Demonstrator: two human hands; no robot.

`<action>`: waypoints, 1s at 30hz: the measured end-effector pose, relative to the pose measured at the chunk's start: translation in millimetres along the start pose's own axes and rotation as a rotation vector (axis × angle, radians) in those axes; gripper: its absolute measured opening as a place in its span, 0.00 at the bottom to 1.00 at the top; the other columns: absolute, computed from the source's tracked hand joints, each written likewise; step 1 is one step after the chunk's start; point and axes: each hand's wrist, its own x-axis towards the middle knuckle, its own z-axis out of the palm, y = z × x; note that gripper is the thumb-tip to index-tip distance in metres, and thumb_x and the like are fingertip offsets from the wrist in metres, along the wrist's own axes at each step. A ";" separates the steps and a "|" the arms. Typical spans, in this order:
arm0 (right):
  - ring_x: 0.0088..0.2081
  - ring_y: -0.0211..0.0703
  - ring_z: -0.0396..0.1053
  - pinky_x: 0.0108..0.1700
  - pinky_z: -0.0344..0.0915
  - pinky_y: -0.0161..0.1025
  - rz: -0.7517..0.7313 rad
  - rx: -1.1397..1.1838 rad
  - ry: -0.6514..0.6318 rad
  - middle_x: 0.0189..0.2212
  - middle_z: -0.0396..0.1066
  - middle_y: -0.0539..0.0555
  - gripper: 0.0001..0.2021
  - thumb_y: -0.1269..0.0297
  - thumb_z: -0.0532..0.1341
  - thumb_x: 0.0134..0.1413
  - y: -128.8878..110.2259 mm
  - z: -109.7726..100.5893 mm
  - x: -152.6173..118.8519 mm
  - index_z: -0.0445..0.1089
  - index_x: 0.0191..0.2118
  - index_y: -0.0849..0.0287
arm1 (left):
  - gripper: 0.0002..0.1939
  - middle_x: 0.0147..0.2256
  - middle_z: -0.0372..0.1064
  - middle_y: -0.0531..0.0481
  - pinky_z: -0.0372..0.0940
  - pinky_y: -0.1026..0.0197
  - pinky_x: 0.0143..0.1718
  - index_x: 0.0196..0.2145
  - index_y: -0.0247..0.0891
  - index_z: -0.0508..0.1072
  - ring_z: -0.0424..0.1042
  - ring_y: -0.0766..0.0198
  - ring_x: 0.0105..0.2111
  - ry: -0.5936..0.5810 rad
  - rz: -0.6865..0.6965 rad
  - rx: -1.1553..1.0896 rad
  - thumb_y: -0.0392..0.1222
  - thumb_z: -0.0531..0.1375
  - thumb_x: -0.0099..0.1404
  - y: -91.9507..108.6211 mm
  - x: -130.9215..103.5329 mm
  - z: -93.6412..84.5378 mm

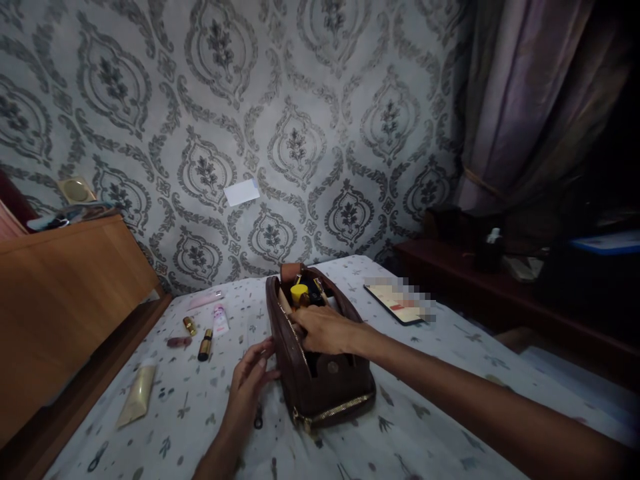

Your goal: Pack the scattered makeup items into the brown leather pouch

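A brown toiletry bag (pixel 325 393) with a gold zipper stands unzipped on the patterned bedsheet. Inside it show a yellow-capped container (pixel 299 292) and some dark items that I cannot make out. My right hand (pixel 325 330) reaches into the bag's opening, its fingertips hidden below the rim. Against the bag's left side rests my left hand (pixel 253 370), fingers apart and holding nothing. To the left lie a beige squeeze tube (pixel 137 393), a pink-and-white tube (pixel 220 320), a black-and-gold lipstick (pixel 205 345), a small gold tube (pixel 189 325) and a small mauve tube (pixel 179 342).
A long pink packet (pixel 206 299) lies farther back on the sheet (pixel 400 407). Right of the bag is a tablet-like flat thing (pixel 397 307), partly blurred out. A wooden headboard (pixel 75 280) bounds the left, a dark red ledge (pixel 450 280) the right, and a papered wall (pixel 295 220) the back.
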 end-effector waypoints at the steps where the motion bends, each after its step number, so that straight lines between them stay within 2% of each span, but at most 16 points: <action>1: 0.43 0.52 0.74 0.40 0.64 0.38 0.002 0.015 0.004 0.40 0.77 0.62 0.13 0.70 0.60 0.49 0.1 0.2 0.5 0.73 0.43 0.61 | 0.23 0.57 0.65 0.36 0.71 0.57 0.40 0.45 0.37 0.76 0.61 0.40 0.59 -0.001 -0.003 -0.001 0.53 0.67 0.55 0.6 -0.4 0.4; 7: 0.40 0.53 0.74 0.36 0.63 0.37 -0.062 0.090 -0.039 0.36 0.77 0.61 0.10 0.64 0.63 0.48 3.7 -1.3 2.3 0.75 0.37 0.61 | 0.23 0.57 0.65 0.35 0.71 0.57 0.40 0.45 0.36 0.76 0.61 0.40 0.59 -0.019 -0.013 -0.001 0.53 0.66 0.56 0.8 -0.5 -0.6; 12: 0.38 0.49 0.73 0.36 0.62 0.35 -0.136 0.146 -0.030 0.35 0.77 0.57 0.09 0.63 0.63 0.47 12.0 0.0 3.4 0.74 0.35 0.61 | 0.22 0.57 0.65 0.36 0.71 0.57 0.40 0.45 0.37 0.75 0.61 0.41 0.59 -0.023 -0.017 -0.001 0.52 0.66 0.57 0.8 -0.3 -1.3; 15: 0.36 0.45 0.72 0.36 0.62 0.33 -0.187 0.217 -0.032 0.33 0.76 0.53 0.10 0.64 0.64 0.47 14.5 -3.2 1.3 0.73 0.37 0.60 | 0.21 0.57 0.65 0.36 0.71 0.57 0.41 0.45 0.37 0.75 0.61 0.42 0.59 -0.038 -0.016 -0.004 0.52 0.66 0.57 1.6 -0.4 -1.1; 18: 0.36 0.45 0.72 0.36 0.61 0.33 -0.196 0.228 -0.003 0.34 0.76 0.53 0.13 0.68 0.62 0.49 13.5 -10.1 -4.1 0.72 0.43 0.60 | 0.21 0.56 0.66 0.37 0.71 0.58 0.40 0.45 0.37 0.76 0.62 0.42 0.58 -0.033 -0.007 -0.004 0.52 0.66 0.57 1.6 0.2 -1.3; 21: 0.44 0.49 0.71 0.42 0.62 0.36 -0.132 0.172 0.079 0.39 0.76 0.58 0.17 0.72 0.57 0.54 10.5 -14.8 -9.6 0.71 0.49 0.63 | 0.21 0.55 0.66 0.37 0.71 0.58 0.39 0.45 0.37 0.76 0.62 0.43 0.58 -0.042 0.001 -0.006 0.51 0.66 0.57 1.1 1.1 -1.7; 23: 0.47 0.51 0.69 0.46 0.61 0.38 -0.095 0.148 0.158 0.42 0.76 0.60 0.15 0.71 0.55 0.57 8.6 -14.6 -11.7 0.73 0.48 0.63 | 0.20 0.55 0.67 0.38 0.71 0.58 0.39 0.45 0.37 0.76 0.63 0.44 0.57 -0.050 0.007 -0.007 0.51 0.66 0.58 1.1 1.3 -1.8; 25: 0.44 0.49 0.71 0.44 0.61 0.38 -0.099 0.155 0.215 0.38 0.76 0.58 0.13 0.71 0.53 0.58 7.2 -12.3 -12.6 0.75 0.41 0.62 | 0.20 0.54 0.67 0.38 0.71 0.59 0.38 0.45 0.37 0.76 0.64 0.44 0.56 -0.056 0.014 -0.008 0.51 0.65 0.58 2.0 0.8 -1.4; 27: 0.36 0.45 0.71 0.38 0.60 0.36 -0.106 0.184 0.279 0.30 0.75 0.54 0.13 0.70 0.52 0.59 5.8 -9.4 -13.3 0.74 0.32 0.60 | 0.21 0.53 0.68 0.38 0.71 0.59 0.38 0.45 0.37 0.75 0.65 0.45 0.55 -0.069 0.019 -0.009 0.51 0.65 0.58 3.3 0.0 -0.9; 30: 0.29 0.41 0.68 0.32 0.59 0.36 -0.094 0.255 0.486 0.25 0.72 0.51 0.13 0.67 0.53 0.59 0.4 -5.3 -17.5 0.69 0.24 0.58 | 0.20 0.50 0.70 0.38 0.71 0.60 0.36 0.45 0.36 0.75 0.67 0.48 0.52 -0.077 0.027 0.007 0.51 0.65 0.59 4.6 -0.8 -0.7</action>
